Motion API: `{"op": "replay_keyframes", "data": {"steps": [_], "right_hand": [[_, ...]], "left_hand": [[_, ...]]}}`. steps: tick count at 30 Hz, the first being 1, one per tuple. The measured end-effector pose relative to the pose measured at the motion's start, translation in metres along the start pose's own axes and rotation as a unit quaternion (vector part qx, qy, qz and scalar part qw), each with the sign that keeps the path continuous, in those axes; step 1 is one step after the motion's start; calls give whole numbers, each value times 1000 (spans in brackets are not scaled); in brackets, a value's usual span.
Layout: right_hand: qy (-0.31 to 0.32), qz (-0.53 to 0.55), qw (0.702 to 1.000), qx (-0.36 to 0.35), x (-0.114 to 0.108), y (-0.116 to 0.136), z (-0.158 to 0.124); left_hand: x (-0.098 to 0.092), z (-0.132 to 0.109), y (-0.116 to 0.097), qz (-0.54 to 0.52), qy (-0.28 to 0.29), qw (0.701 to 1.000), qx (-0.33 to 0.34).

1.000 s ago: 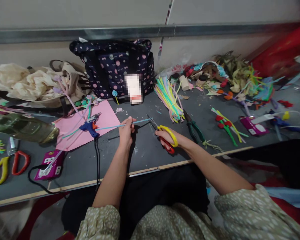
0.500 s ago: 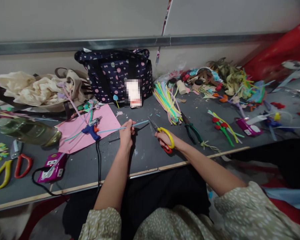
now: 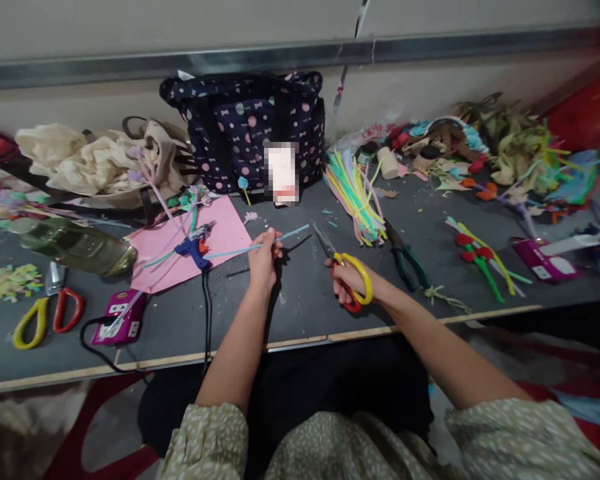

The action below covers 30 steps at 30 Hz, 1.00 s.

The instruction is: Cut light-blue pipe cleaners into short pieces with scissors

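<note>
My left hand (image 3: 265, 259) pinches a light blue pipe cleaner (image 3: 295, 233) near its middle, above the dark table. One end points right, toward the scissors; the other reaches left to the blue glue gun (image 3: 195, 252). My right hand (image 3: 349, 280) is wrapped round scissors (image 3: 362, 279) with one yellow and one red handle. Their blades point up and left, slightly parted, and stand apart from the pipe cleaner's tip. Beyond the scissors lies a bundle of pastel pipe cleaners (image 3: 356, 200). Green-handled pliers (image 3: 409, 265) rest right of my right hand.
The glue gun lies on a pink sheet (image 3: 225, 227). Further left are a green bottle (image 3: 75, 247), a second pair of scissors (image 3: 50, 307) and a purple box (image 3: 121, 317). A dark patterned bag (image 3: 250, 133) stands behind. Red-and-green pipe-cleaner pieces (image 3: 480, 257) lie right.
My right hand has drawn the scissors slightly right and down, away from the pipe cleaner's tip. The left hand still holds the pipe cleaner. The whole view has shifted.
</note>
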State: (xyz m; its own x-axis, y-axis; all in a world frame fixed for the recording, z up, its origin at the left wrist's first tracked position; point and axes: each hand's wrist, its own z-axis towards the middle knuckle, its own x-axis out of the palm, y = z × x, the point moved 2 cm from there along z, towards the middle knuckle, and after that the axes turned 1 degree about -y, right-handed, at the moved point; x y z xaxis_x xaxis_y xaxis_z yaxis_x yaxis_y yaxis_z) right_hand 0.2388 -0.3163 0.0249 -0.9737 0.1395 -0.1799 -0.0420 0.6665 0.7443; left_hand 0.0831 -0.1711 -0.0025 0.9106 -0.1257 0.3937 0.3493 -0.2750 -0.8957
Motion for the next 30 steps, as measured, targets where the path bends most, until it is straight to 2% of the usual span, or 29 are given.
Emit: {"op": "replay_keyframes", "data": {"steps": [5,11,16,30], "right_hand": [[68,50,996,-12,-6,1,-12],[52,19,998,-17,-7,7,-23],[69,10,997,-23,-5,5,-22],[68,12,998,-8,-2,7,-18]], "left_hand": [[0,0,1,-3,9,1000,0],[-1,0,2,-12,16,1000,7],[0,-2,2,-14,25,1000,-4],[4,-4,4,-19,44,998,-29]]}}
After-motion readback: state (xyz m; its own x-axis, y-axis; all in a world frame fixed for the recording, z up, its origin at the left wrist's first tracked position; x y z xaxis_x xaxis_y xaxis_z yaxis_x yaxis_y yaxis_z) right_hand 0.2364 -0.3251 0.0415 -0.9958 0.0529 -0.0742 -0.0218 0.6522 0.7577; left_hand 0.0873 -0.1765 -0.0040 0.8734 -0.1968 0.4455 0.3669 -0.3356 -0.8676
